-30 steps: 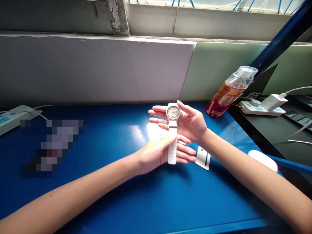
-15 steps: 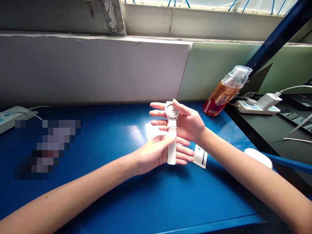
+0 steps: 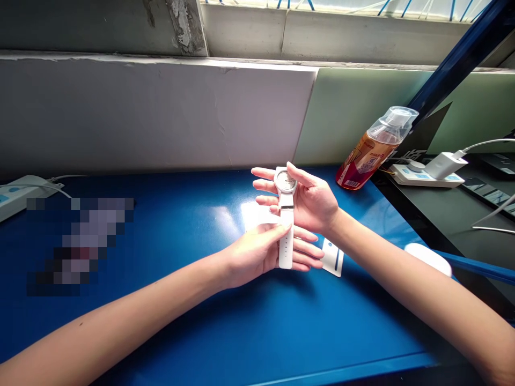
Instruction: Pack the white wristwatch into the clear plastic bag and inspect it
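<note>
Between both hands is a white wristwatch (image 3: 286,183) with a round dial, its strap hanging straight down toward me. My right hand (image 3: 308,201) holds the dial end, thumb beside the face and fingers stretched behind it. Lower down, my left hand (image 3: 267,247) presses its thumb on the strap, with its fingers passing behind and spreading out to the right. The watch is raised above the blue table (image 3: 193,332). A white card with a dark slot (image 3: 332,258) lies just right of my left fingertips. Another white piece (image 3: 257,214) on the table is partly hidden behind my hands.
A red and orange spray can with a clear cap (image 3: 368,153) stands at the back right. Beyond it is a white power strip (image 3: 426,176) with a plugged-in charger. Another power strip (image 3: 28,190) lies far left, near a blurred-out object (image 3: 88,241). A rounded white object (image 3: 428,259) sits near my right forearm.
The watch and both hands have shifted very slightly to the right in view. Both hands keep the same hold on the watch.
</note>
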`<state>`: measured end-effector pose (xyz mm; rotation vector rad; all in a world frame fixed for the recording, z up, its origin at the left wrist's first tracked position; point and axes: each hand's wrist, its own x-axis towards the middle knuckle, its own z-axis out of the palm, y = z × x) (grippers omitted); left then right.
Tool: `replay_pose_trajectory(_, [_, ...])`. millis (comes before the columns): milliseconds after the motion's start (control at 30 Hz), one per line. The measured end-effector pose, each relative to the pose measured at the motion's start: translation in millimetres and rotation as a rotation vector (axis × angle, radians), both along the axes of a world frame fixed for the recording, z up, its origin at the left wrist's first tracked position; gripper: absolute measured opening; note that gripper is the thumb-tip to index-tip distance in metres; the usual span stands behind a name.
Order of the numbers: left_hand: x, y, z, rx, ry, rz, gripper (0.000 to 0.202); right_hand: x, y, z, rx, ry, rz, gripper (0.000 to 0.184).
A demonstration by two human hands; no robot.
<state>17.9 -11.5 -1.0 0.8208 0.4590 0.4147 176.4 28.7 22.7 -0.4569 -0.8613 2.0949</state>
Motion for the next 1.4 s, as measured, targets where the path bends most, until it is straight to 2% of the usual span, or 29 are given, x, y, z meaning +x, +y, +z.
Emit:
replay_pose_trajectory(167, [-2, 0, -0.8, -0.034, -0.012, -0.017, 0.047, -1, 1, -3.4, -0.005, 0.029, 0.031, 0.056])
replay_pose_trajectory(367, [-1, 1, 1.1, -0.024, 0.023, 0.026, 0.048, 1, 0, -3.3, -0.035, 0.002, 0.044, 0.057])
replay_pose_trajectory(767, [-2, 0, -1.0, -0.065, -0.016, 0.042, 0.037, -3, -1, -8.4, -0.017, -0.018, 0.046, 0.055])
replay_pose_trajectory(1200, [-5, 2, -7.3, -0.063, -0.111, -0.021, 0.041, -6, -3, -9.3, -0.070, 0.016, 0.026, 0.056])
replay_pose_trajectory(1400, [-4, 0, -13.7, -0.062, -0.130, -0.022, 0.041, -5, -6, -6.8, -0.079, -0.032, 0.000, 0.054])
